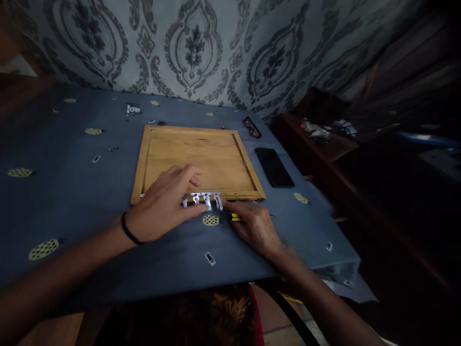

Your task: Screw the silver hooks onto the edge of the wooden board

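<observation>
A framed wooden panel (194, 158) lies flat on the table. Along its near edge runs a row of silver metal hinge-like pieces (207, 198), several of them side by side. My left hand (163, 204) reaches over that row with thumb and fingers apart. Its thumb lies beside the metal pieces; whether it touches them I cannot tell. My right hand (255, 223) is closed around a screwdriver (236, 217) with a yellow and black handle, its thin shaft poking out to the right. The fingertips are close to the rightmost metal piece at the panel's near right corner.
Right of the panel lies a black phone (274, 167), with eyeglasses (251, 127) behind it. Another silver metal piece (133, 109) sits at the back left, and a small screw-like part (114, 149) nearer. A patterned blue cloth (72, 206) covers the table, ending at the right.
</observation>
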Available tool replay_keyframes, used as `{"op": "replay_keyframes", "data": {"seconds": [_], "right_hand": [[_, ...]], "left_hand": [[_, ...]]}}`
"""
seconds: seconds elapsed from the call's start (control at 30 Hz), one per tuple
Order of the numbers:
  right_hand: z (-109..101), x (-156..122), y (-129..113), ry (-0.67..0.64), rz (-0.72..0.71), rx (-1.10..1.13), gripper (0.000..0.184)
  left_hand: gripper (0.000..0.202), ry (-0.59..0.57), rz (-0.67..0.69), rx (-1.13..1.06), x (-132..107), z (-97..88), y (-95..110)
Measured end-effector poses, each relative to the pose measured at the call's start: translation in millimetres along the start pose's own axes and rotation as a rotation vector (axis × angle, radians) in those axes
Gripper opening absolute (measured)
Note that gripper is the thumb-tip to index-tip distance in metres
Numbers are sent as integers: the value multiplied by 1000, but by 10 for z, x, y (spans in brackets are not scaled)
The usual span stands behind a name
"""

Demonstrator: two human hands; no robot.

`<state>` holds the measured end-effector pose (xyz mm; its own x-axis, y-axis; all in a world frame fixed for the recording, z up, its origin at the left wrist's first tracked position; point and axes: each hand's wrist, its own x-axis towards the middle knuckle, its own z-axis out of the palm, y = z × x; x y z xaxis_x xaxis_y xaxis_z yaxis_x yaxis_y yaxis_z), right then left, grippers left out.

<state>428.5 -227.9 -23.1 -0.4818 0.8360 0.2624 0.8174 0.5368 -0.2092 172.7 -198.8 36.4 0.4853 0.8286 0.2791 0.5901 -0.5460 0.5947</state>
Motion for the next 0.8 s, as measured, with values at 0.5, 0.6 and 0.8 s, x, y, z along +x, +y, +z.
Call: {"op": "replay_keyframes", "data": {"seconds": [0.5, 0.6, 0.8], "right_hand": [[64, -14, 35, -14, 15, -12, 60], [67, -17, 32, -17, 23, -16, 60], [65, -21, 37, -21, 35, -24, 61]], "left_hand": [[59, -189, 16, 379, 269, 416, 175], [61, -202, 0, 390, 271, 436, 167], [60, -192, 8, 377, 287, 465, 159]]}}
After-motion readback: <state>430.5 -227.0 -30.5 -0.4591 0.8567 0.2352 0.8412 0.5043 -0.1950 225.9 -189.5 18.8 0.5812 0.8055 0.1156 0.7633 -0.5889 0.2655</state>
